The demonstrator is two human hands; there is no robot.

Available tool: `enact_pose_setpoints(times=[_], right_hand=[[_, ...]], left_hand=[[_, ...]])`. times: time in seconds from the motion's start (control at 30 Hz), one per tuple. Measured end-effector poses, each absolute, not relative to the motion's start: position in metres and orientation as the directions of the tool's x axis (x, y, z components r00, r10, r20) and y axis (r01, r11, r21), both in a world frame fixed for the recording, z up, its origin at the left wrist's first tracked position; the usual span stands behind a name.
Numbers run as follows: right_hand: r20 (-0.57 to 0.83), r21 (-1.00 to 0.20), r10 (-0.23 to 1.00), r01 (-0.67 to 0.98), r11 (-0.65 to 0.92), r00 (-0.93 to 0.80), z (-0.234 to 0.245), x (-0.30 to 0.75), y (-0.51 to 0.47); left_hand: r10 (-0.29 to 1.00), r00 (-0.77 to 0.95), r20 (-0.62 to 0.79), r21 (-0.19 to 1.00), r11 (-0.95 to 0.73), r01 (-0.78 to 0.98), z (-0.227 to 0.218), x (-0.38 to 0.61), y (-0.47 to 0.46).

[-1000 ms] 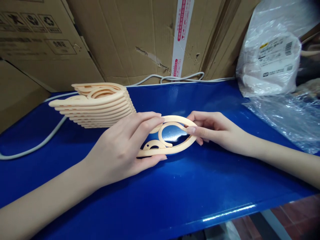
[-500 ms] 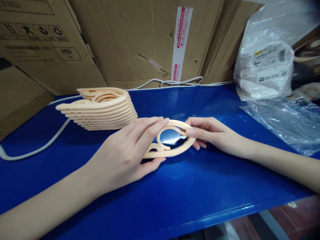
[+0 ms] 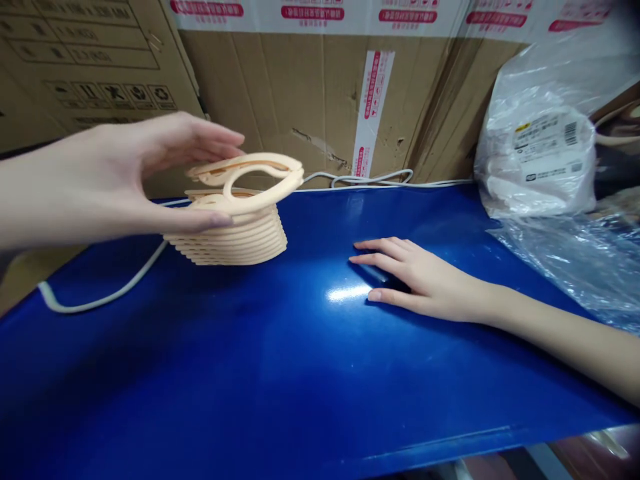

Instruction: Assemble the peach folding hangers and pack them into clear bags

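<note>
Over the stack of beige looped pieces (image 3: 233, 243), my left hand (image 3: 145, 177) has its thumb at the near side and its fingers at the far side of one more beige looped piece (image 3: 267, 195). That piece is tilted, its rounded end pointing right, at the top of the stack. Whether it touches the piece below is hard to tell. My right hand (image 3: 420, 277) rests on the blue tabletop (image 3: 300, 373) with fingers apart and holds nothing.
Cardboard boxes (image 3: 240, 87) stand along the back. A white cable (image 3: 115, 293) loops left of the stack and runs along the rear edge. At the right lie a plastic-wrapped white package (image 3: 540, 147) and clear plastic film (image 3: 565, 260).
My left hand has carried the looped piece left and up to the stack. My right hand has let go of it and come down on the tabletop. The view has tilted up slightly.
</note>
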State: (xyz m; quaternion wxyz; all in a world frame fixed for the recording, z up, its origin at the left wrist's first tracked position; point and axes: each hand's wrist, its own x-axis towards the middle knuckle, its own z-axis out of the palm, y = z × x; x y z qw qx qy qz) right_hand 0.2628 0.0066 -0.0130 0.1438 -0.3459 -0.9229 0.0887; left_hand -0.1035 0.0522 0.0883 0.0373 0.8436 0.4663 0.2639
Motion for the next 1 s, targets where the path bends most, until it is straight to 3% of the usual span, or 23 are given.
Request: enact_pose_setpoints(times=[0.1,0.3,0.77,1.0], right_hand=[[0.181,-0.226,0.656,0.618,0.753,-0.733,-0.012,0.262,0.003],[0.187,-0.235,0.659,0.619,0.750,-0.728,-0.011,0.263,0.004],[0.202,-0.244,0.658,0.613,0.751,-0.725,-0.012,0.263,0.004],[0.176,-0.221,0.659,0.623,0.750,-0.731,-0.012,0.262,0.005]], left_hand=[[0.793,0.536,0.289,0.250,-0.603,0.757,0.092,-0.131,0.078],[0.863,0.469,0.187,0.346,-0.505,0.791,0.091,-0.146,0.091],[0.817,0.537,0.211,0.281,-0.577,0.767,0.087,-0.159,0.095],[0.835,0.514,0.197,0.351,-0.549,0.759,0.092,-0.141,0.076]])
